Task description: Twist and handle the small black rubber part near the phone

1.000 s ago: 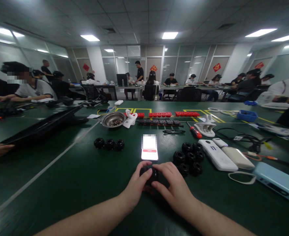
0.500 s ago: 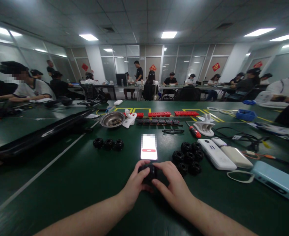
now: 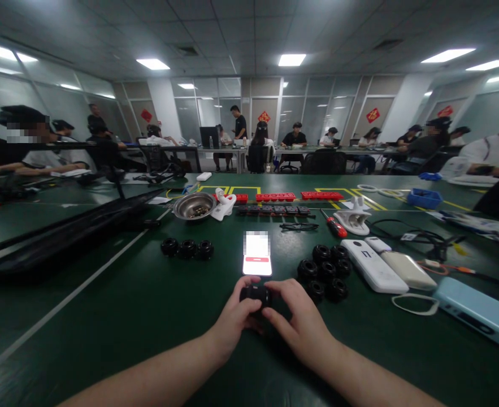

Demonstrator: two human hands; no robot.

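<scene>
Between my two hands is a small black wheel [image 3: 256,294], just in front of a lit phone [image 3: 257,257]. My left hand [image 3: 234,312] wraps round its left side, thumb across the near face. The fingertips and thumb of my right hand [image 3: 296,315] pinch its right side. A cluster of several similar black wheels [image 3: 326,271] lies to the right of my right hand. Three more black wheels [image 3: 187,247] stand in a row to the left, beyond my left hand. My fingers partly cover the held wheel.
A metal bowl [image 3: 194,207] with small parts, red plastic strips [image 3: 275,196], a dark strip of parts [image 3: 275,211] and a screwdriver [image 3: 336,225] lie farther back. On the right are a white power bank [image 3: 374,267] and a light-blue box [image 3: 478,310]. A long black frame [image 3: 58,240] occupies the left.
My left thumb has slid slightly right and down over the wheel, and more of the wheel shows. The long black frame at left has turned, with a bar now standing up from it.
</scene>
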